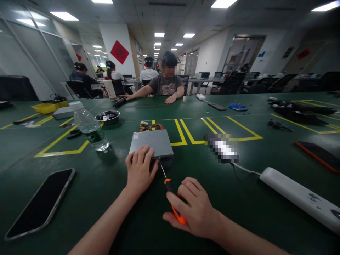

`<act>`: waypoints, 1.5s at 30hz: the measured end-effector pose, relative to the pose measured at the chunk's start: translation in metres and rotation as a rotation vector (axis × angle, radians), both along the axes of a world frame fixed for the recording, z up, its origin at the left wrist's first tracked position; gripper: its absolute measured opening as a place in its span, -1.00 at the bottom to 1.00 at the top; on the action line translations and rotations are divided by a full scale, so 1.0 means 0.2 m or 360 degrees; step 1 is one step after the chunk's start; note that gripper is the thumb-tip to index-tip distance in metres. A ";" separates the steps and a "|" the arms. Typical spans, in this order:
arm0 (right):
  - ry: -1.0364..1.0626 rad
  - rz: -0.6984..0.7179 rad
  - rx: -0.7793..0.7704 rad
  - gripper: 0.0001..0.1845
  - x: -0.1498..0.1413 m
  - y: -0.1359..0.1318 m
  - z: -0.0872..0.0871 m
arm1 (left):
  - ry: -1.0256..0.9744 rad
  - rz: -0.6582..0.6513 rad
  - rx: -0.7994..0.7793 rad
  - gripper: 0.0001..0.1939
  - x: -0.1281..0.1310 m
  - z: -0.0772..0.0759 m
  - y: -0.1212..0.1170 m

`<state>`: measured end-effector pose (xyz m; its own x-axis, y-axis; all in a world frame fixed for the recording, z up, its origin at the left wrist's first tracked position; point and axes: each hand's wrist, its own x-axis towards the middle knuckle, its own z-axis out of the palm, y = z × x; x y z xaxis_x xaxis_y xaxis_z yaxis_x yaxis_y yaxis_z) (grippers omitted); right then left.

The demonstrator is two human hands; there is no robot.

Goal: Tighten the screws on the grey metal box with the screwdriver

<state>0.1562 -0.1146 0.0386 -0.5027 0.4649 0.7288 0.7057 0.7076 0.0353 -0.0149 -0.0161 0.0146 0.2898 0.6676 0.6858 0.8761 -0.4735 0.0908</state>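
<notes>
A grey metal computer power supply (152, 140) lies on the green table in front of me, its bundle of coloured cables (152, 126) behind it. My left hand (140, 170) grips its near left corner, fingers on the top face and thumb along the front side. In my right hand (192, 207) is an orange and black screwdriver (168, 184), closed in the fingers by its handle. The thin shaft points up and away from me, and its tip meets the front side of the power supply. The screw or hole at the tip is too small to make out.
Left of the power supply stands a water bottle (91, 129), with a metal bowl (107, 117) of small parts behind. A phone (41, 202) lies near left. To the right are a blurred-out lit device (223, 148) and a white power strip (297, 198). A person (166, 83) sits opposite.
</notes>
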 end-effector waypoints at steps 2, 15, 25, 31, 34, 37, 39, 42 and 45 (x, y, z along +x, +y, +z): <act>0.0059 -0.0020 -0.0041 -0.75 0.01 0.01 -0.01 | 0.0005 0.0001 -0.0027 -0.66 0.00 0.00 0.00; -0.0002 0.0013 0.0013 -0.82 -0.01 0.00 -0.01 | 0.0026 0.0010 -0.0033 -0.67 0.00 0.01 -0.01; -0.0015 0.0040 0.0006 -0.84 -0.01 -0.01 -0.01 | 0.0008 -0.0002 -0.0067 -0.66 0.00 0.02 -0.01; 0.0083 -0.0037 -0.0031 -0.76 0.00 0.01 0.00 | -0.0013 -0.0009 -0.0067 -0.65 0.00 0.02 -0.01; 0.0179 -0.0060 -0.0039 -0.83 0.00 0.01 -0.01 | 0.0000 0.0008 -0.0081 -0.65 0.00 0.02 -0.01; 0.0085 -0.0025 -0.0009 -0.88 -0.01 0.01 -0.02 | 0.0006 0.0016 -0.0081 -0.66 0.00 0.02 -0.02; -0.0004 0.0010 0.0012 -0.87 -0.02 0.00 -0.03 | -0.0005 0.0013 -0.0068 -0.66 0.00 0.02 -0.02; -0.0064 0.0037 0.0007 -0.84 -0.03 -0.01 -0.03 | -0.0021 0.0004 -0.0050 -0.65 0.00 0.02 -0.02; -0.0075 0.0041 0.0011 -0.86 -0.02 -0.01 -0.01 | -0.0028 -0.0004 -0.0047 -0.65 0.00 0.02 -0.01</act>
